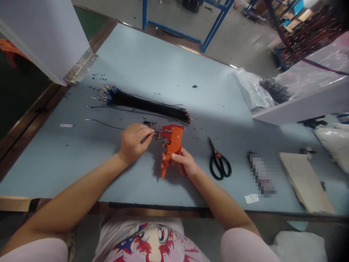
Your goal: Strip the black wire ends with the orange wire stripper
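My right hand (181, 162) is wrapped round the handles of an orange wire stripper (175, 138), its jaws pointing left. Between thumb and fingers, my left hand (136, 142) pinches a thin black wire (107, 125); its short end reaches toward the stripper's jaws, while the long end trails left to a metal terminal. I cannot tell whether the tip is inside the jaws. Behind both hands lies a thick bundle of black wires (148, 103), with blue and silver terminals at the left and coppery ends at the right. Small black insulation scraps (149, 124) are scattered beside the jaws.
Black-handled scissors (220, 162) lie right of my right hand on the pale blue table (163, 58). Farther right are a blurred-out object (261, 174), a white paper slip (252, 198) and a flat cardboard piece (305, 182). White panels stand at left and right; plastic bags (253, 87) rest behind.
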Demonstrator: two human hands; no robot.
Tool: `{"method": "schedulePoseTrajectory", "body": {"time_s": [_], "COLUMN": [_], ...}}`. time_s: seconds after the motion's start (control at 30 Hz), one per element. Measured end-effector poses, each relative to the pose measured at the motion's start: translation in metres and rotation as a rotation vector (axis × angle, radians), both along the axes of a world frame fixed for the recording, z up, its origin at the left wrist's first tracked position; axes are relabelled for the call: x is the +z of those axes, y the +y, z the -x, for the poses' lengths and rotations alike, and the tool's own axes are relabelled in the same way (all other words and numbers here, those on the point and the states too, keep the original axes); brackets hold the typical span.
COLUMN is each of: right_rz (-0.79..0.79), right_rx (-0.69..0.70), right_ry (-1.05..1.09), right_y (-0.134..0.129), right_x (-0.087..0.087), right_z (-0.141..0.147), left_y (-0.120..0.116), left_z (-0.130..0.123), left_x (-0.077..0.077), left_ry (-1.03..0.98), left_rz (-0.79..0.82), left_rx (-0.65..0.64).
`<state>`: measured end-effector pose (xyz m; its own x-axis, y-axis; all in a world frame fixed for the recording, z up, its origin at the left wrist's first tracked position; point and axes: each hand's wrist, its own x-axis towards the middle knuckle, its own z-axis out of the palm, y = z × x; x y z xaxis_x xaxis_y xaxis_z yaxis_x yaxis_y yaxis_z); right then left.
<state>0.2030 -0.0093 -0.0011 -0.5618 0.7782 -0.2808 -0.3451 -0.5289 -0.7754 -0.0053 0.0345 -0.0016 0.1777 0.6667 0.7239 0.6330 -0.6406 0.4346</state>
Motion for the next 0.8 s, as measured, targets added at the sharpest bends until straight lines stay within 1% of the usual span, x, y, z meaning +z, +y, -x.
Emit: {"method": "schedulePoseTrajectory", "body": {"time_s": [0.1,0.23,0.43,0.6,0.8], "right_rz": [-0.012,-0.017,0.047,0.077,0.027], "right_rx": [0.005,0.018,0.026,0.059,0.086], "right_ry": [0.002,-0.002,0.053,0.062,0.034], "right_y": [-0.0016,-0.0027,-0.0022,-0.0032,-0.0048], "right_x": [0.002,0.0037,0.0054,0.0084,0.0098], "right_z": [0.0008,0.0006,-0.0015,-0.0026,-0.0023], "left_y": [-0.0026,-0.0044,-0.0063,-0.0082,-0.0092], "left_z": [-0.0007,-0.0022,-0.0046,-0.0055,-0.0059], "left_x": [-0.0003,-0.0009,-0.0017,0.001,0.0014], "left_ry": [0.004,-0.021,-0.036,-0.056,-0.047], "left_rz": [-0.026,-0.021,0.023,0.006,-0.002], "left_rx": [-0.02,-0.019,-0.059,-0.045,-0.058]}}
